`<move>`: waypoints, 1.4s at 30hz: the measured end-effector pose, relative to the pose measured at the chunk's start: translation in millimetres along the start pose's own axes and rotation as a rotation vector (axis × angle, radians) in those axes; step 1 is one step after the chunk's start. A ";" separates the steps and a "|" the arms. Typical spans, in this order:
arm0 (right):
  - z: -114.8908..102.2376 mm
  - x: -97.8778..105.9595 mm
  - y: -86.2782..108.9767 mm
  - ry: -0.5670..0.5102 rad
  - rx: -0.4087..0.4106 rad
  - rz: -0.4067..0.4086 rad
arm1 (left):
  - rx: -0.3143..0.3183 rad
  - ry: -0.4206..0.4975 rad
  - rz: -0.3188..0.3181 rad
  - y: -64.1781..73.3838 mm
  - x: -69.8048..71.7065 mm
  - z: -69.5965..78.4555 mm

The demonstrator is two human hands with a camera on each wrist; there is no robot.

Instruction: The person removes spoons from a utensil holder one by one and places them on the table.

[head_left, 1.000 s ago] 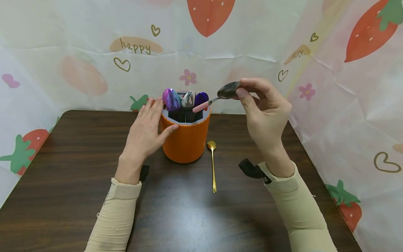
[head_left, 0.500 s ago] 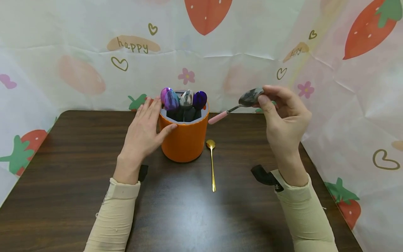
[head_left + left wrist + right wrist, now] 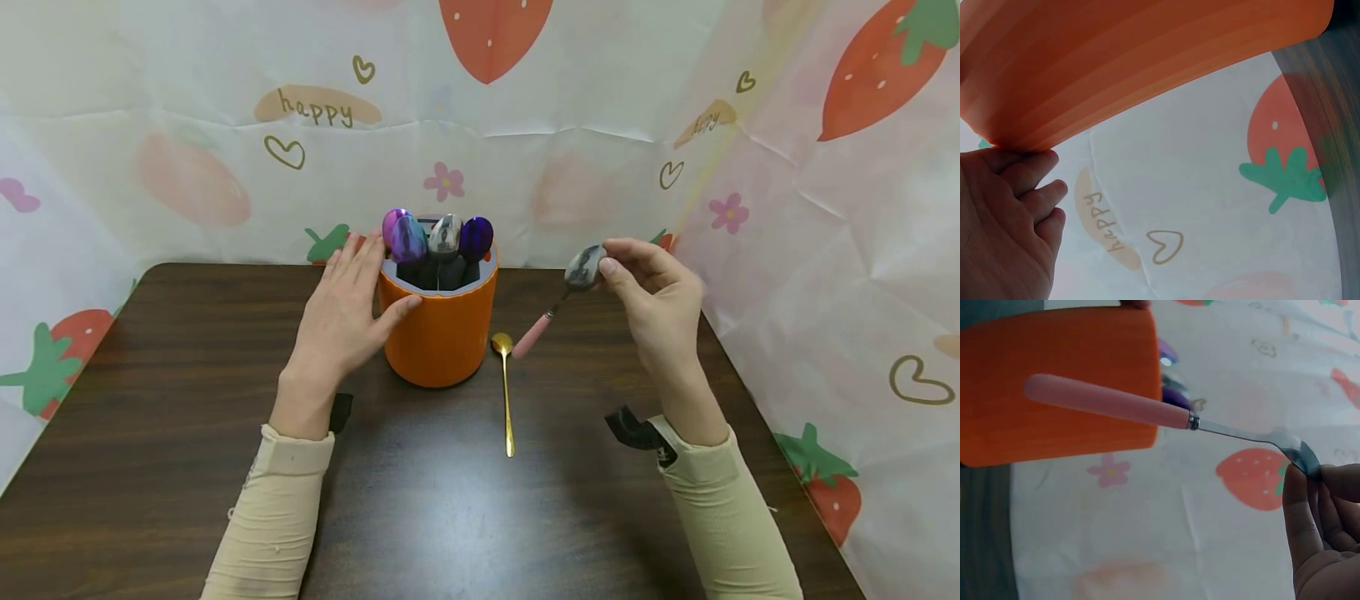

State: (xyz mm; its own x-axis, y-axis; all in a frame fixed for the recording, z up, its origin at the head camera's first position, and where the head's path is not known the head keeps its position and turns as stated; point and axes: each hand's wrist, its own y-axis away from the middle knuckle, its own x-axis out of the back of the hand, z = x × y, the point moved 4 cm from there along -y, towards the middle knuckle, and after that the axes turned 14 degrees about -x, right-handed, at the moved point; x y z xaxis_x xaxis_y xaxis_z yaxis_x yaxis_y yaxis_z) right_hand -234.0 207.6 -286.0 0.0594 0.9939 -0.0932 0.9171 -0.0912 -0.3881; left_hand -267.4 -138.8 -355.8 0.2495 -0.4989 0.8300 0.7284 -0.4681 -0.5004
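Note:
My right hand [image 3: 660,304] pinches a pink-handled spoon [image 3: 532,335] by the tip of its metal bowl, between thumb and fingers. The spoon slants in the air right of an orange holder [image 3: 438,337], its handle pointing down and left. In the right wrist view the pink handle [image 3: 1110,403] crosses in front of the holder. Against the holder's left side and rim rests my left hand [image 3: 337,333], fingers extended. Several spoons [image 3: 445,237] stand in the holder with shiny purple, blue and silver bowls up; their lower parts are hidden. A gold spoon [image 3: 507,400] lies on the table.
The dark wooden table [image 3: 150,433] carries the holder near its back edge. Behind and to the right hangs a pale cloth [image 3: 570,83] printed with strawberries, hearts and flowers.
My right hand moved right, away from the holder's top, then lowered and came slightly back left. The pink-handled spoon went with it and tilted steeper. My left hand stayed on the holder.

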 end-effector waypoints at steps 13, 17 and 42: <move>62.3 13.9 -13.5 0.109 -0.330 -0.090 | 0.007 0.003 -0.011 0.2 0.9 0.9; 79.6 16.3 -17.2 0.156 -0.414 -0.145 | 0.005 -0.006 -0.007 0.1 0.2 -0.1; 176.2 12.7 -31.9 0.276 -0.784 -0.295 | 0.003 -0.001 -0.010 0.8 0.8 0.1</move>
State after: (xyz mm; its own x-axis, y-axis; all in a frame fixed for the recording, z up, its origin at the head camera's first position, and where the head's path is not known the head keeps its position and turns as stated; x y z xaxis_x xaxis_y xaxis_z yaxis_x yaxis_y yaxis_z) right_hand -332.0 212.1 -436.3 -0.2221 0.9591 0.1756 0.9105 0.1396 0.3891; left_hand -266.6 -139.5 -355.6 0.2430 -0.4932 0.8353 0.7328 -0.4709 -0.4912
